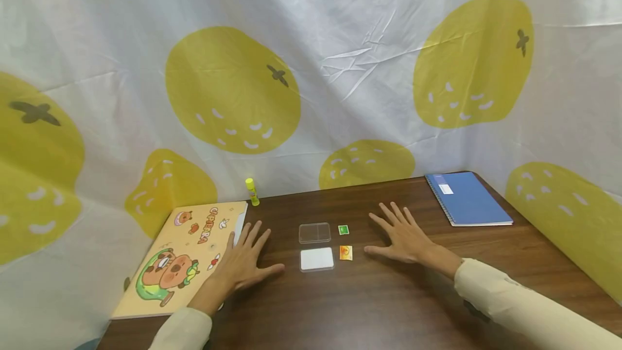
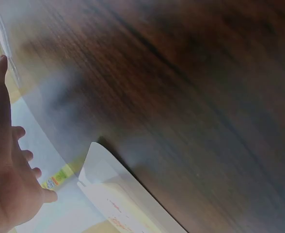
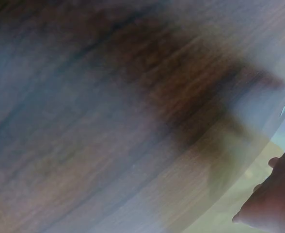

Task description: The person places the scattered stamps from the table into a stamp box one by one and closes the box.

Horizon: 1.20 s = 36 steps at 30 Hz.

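Note:
My left hand (image 1: 243,261), palm down with fingers spread, holds nothing and is nearest the right edge of a cartoon capybara folder (image 1: 194,253). On the other side my right hand (image 1: 403,239) is also spread and holds nothing, its thumb close to a small orange picture card (image 1: 346,253). Between the hands lie a clear plastic lid (image 1: 315,233), a shallow clear case (image 1: 317,259) with a white insert, and a small green card (image 1: 343,229). In the wrist views, the left hand (image 2: 11,179) and right hand (image 3: 278,194) show at the edges.
A yellow glue stick (image 1: 252,192) stands upright near the table's back edge. The blue spiral notebook (image 1: 468,199) lies at the back right. Behind the dark wooden table (image 1: 311,312) hangs a white curtain (image 1: 316,69) with yellow fruit prints.

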### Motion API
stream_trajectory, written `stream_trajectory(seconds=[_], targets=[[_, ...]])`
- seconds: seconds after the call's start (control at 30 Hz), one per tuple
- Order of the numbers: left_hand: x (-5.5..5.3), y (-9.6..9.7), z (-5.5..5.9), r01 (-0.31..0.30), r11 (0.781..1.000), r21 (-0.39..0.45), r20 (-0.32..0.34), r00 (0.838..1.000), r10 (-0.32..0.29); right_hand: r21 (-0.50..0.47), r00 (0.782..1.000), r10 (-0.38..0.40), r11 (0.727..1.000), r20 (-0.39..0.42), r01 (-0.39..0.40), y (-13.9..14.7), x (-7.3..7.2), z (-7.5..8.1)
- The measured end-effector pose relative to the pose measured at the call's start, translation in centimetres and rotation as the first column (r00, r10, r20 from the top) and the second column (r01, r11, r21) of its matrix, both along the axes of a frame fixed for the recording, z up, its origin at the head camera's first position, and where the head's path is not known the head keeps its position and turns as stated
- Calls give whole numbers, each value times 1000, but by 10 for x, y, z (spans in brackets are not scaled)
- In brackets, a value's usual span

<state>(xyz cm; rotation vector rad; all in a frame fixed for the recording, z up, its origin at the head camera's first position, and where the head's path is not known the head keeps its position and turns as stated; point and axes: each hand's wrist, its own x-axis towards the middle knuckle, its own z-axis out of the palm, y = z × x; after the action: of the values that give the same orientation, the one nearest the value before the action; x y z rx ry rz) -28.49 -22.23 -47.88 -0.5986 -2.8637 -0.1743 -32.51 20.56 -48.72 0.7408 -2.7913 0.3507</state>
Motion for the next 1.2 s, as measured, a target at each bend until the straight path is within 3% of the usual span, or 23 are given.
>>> stream_trajectory(seconds=[0.5,0.73,1.07,1.2], targets=[[-1,-4,-3,34,999,12,-41,999,-33,-9,999,19,1000,-26,-20,0,9,1],[-3,-4,-5,71,997,22,-67,995,-70,-20,999,33,999,9,-32,-2,10,-1],[-4,8,5,87,996,-27,40,996,-85,-37,996,73,997,47,-71,-14,16,1],[-5,13,5,98,994,-45,45,994,-96,-41,995,83,996,51,-81,-19,17,2]])
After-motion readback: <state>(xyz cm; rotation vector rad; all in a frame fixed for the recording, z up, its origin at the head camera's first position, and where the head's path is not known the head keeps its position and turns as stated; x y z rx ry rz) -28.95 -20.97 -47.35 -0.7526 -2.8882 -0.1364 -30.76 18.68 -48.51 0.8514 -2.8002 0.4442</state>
